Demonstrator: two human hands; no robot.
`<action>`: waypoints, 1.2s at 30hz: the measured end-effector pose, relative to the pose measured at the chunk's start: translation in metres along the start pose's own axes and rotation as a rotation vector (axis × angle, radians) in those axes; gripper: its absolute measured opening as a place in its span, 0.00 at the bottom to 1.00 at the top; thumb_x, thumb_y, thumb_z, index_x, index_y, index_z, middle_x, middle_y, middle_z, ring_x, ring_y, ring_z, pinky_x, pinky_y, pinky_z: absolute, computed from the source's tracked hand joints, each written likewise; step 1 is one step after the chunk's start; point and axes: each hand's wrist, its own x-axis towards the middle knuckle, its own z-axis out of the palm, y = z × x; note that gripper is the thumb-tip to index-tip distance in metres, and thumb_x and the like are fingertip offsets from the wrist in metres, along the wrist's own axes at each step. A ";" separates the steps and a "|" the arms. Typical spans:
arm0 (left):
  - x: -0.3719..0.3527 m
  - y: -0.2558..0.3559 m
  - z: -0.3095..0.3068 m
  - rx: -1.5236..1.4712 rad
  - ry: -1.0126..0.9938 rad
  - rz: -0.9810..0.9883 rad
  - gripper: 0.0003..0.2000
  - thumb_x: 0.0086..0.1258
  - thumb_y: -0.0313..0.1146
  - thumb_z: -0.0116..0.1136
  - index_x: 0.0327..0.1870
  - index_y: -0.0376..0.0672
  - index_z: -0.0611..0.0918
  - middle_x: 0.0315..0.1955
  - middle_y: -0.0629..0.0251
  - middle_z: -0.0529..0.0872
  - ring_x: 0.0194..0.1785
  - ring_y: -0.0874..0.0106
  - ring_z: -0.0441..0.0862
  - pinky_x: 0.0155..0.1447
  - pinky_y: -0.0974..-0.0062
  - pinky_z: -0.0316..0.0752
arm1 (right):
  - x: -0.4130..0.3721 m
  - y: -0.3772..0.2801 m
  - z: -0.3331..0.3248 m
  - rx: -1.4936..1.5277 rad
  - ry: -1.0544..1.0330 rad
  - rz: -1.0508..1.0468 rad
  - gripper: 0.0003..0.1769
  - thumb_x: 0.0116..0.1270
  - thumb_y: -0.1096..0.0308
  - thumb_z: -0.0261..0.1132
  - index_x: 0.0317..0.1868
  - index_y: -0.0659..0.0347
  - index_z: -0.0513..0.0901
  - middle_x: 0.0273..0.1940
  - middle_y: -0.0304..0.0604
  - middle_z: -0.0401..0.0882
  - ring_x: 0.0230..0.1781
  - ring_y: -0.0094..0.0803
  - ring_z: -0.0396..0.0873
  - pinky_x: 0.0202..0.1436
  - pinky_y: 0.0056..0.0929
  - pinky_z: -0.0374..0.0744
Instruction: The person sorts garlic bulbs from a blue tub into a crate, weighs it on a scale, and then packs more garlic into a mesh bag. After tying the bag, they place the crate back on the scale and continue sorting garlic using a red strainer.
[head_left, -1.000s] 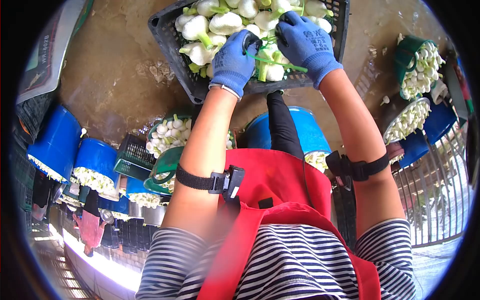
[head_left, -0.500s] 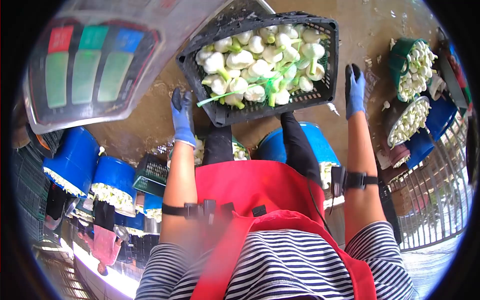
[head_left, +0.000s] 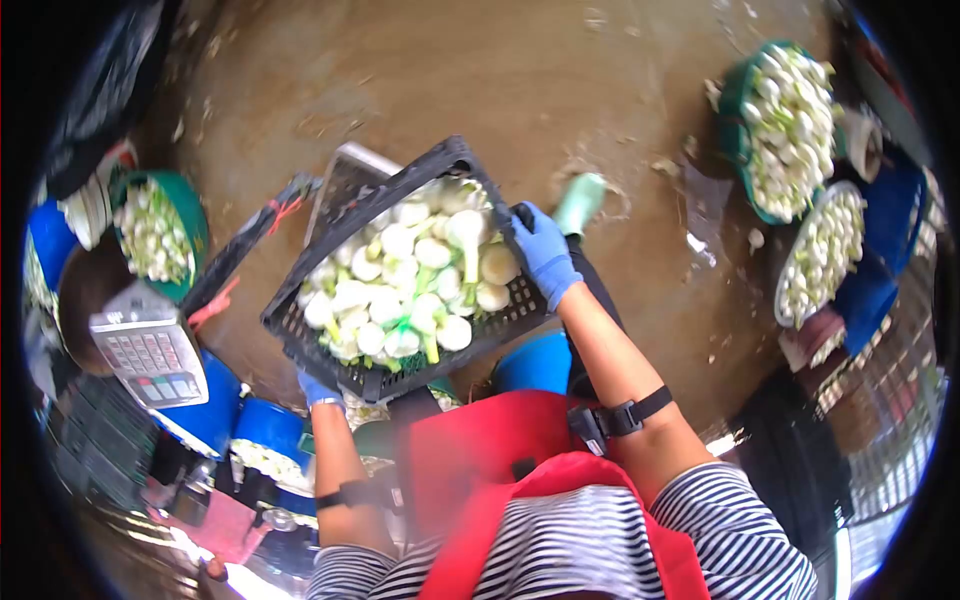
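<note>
A black plastic crate (head_left: 470,352), tilted, is full of white bulbs (head_left: 400,270) with short green stems; a bit of green netting lies among them. My right hand (head_left: 546,255), in a blue glove with dark fingertips, is closed on the crate's right side. At the lower left corner my left hand (head_left: 320,388), also gloved in blue, is at the crate's underside, its fingers mostly hidden behind it. Part of a metal scale platform (head_left: 368,158) shows behind the crate's upper left edge.
A scale display (head_left: 155,350) stands at the left. Green tubs of bulbs sit at the left (head_left: 190,215) and upper right (head_left: 735,130), beside an oval basin (head_left: 790,270). Blue barrels (head_left: 270,425) stand lower left, near a person in pink (head_left: 220,525). A green boot (head_left: 580,203) is on the wet floor.
Both hands, apart from the crate before, are now at it. The crate has moved left and down in view and tilted. The scale display appears farther left and smaller.
</note>
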 end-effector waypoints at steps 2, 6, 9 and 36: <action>-0.051 0.011 0.036 0.078 0.003 0.093 0.25 0.76 0.50 0.37 0.65 0.43 0.68 0.57 0.63 0.74 0.58 0.67 0.73 0.62 0.66 0.70 | -0.035 -0.047 -0.083 0.059 -0.046 0.050 0.21 0.66 0.61 0.61 0.55 0.64 0.75 0.42 0.53 0.81 0.44 0.34 0.80 0.50 0.31 0.75; -0.197 0.069 0.220 0.154 -0.016 0.344 0.22 0.74 0.57 0.41 0.47 0.47 0.74 0.33 0.72 0.78 0.34 0.78 0.75 0.36 0.77 0.73 | -0.101 -0.067 -0.246 0.308 0.328 -0.097 0.18 0.71 0.63 0.55 0.52 0.68 0.77 0.46 0.40 0.79 0.46 0.26 0.74 0.52 0.26 0.74; -0.296 0.123 0.375 0.321 -0.194 0.295 0.24 0.72 0.61 0.42 0.46 0.47 0.75 0.24 0.74 0.75 0.26 0.81 0.72 0.29 0.82 0.69 | -0.156 -0.115 -0.371 0.647 0.533 -0.003 0.19 0.72 0.61 0.53 0.52 0.68 0.78 0.44 0.41 0.80 0.45 0.26 0.75 0.50 0.30 0.75; -0.528 0.476 1.417 0.723 -1.467 0.460 0.16 0.71 0.48 0.55 0.41 0.43 0.75 0.30 0.74 0.75 0.33 0.82 0.71 0.39 0.82 0.70 | 0.003 -0.566 -0.925 0.727 1.439 -0.402 0.31 0.78 0.50 0.34 0.74 0.60 0.52 0.72 0.45 0.55 0.70 0.39 0.57 0.75 0.37 0.50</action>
